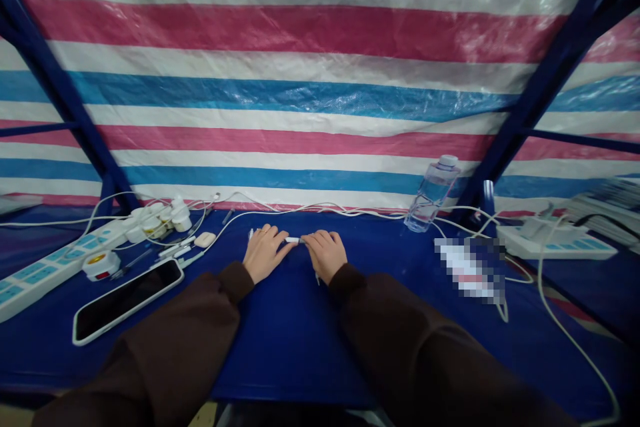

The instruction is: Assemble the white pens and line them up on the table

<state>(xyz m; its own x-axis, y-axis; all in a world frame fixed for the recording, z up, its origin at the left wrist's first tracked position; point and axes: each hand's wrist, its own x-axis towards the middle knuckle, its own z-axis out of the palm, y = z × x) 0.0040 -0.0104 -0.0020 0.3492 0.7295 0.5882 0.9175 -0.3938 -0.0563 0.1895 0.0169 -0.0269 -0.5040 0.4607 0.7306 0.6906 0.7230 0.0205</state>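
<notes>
left hand (265,253) and right hand (325,255) palm-down, fingers slightly open, tips touching small white cylinder (293,240) between them, grip unclear; black smartphone (127,300) left, plastic water bottle (433,193) ahead-right.

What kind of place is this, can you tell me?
It looks like a makeshift indoor workbench, perhaps for small assembly work: a table covered in blue sheeting, a striped tarpaulin on a blue metal frame, and a power strip with trailing cables.

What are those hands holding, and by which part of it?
A small white cylinder, its exact kind unclear, seems held by its ends between the fingertips of the left hand and right hand.
</notes>
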